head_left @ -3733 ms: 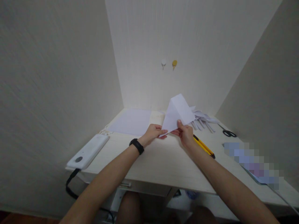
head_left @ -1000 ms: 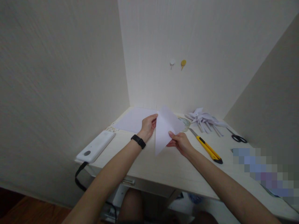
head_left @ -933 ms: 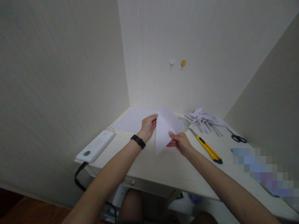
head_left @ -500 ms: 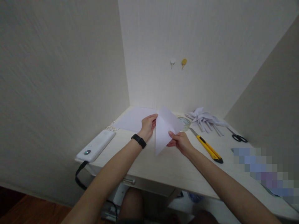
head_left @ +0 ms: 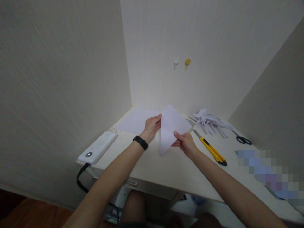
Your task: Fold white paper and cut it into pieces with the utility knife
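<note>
Folded white paper point(head_left: 171, 126) held off the desk point(head_left: 166, 164) between both hands — left hand point(head_left: 152, 126) pinching its left edge, right hand point(head_left: 186, 144) gripping the lower right edge. Likely risk: uneven pull skews the crease. Yellow utility knife point(head_left: 210, 148) lies just right of the right hand — could get bumped.

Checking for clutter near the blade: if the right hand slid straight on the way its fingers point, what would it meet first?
The right hand points up and left, pinching the folded paper. Going on, it would likely meet the left hand gripping the paper's opposite edge; depth is uncertain. The yellow utility knife lies to its right, off that line.
</note>
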A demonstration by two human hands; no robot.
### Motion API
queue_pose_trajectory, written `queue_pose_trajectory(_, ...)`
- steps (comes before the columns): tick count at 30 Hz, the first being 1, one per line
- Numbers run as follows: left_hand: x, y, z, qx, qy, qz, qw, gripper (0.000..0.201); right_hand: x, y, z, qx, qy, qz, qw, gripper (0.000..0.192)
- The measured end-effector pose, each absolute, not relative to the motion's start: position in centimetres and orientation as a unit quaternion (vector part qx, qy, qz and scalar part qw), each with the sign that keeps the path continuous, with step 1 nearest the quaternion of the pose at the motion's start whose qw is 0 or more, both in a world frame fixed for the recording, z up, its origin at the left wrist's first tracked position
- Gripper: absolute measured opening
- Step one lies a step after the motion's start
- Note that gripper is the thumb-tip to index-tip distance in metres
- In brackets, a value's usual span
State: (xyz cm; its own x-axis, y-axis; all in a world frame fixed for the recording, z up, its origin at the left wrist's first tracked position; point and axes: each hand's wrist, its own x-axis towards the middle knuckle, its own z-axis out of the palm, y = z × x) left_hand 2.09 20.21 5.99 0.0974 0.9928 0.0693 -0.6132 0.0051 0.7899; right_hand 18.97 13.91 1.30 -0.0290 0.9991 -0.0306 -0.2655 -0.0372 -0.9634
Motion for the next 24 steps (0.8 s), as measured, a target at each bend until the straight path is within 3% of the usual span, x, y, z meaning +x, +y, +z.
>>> queue_pose_trajectory(17,3.4,19.3,6.2,0.290,0.327,0.696,0.570,0.015,18.2,13.0,2.7,-0.414,-0.451,0.595,0.520,0.045)
queue_pose_trajectory(21,2.2,16.9,6.7,0.338,0.378,0.638,0.580,0.023,20.1,12.6,3.1,-0.463,-0.432,0.545,0.550,0.050)
queue_pose_trajectory(24,-0.1,13.8,6.0,0.400,0.434,0.557,0.584,0.028,22.6,11.6,3.0,-0.510,-0.483,0.479,0.526,0.051)
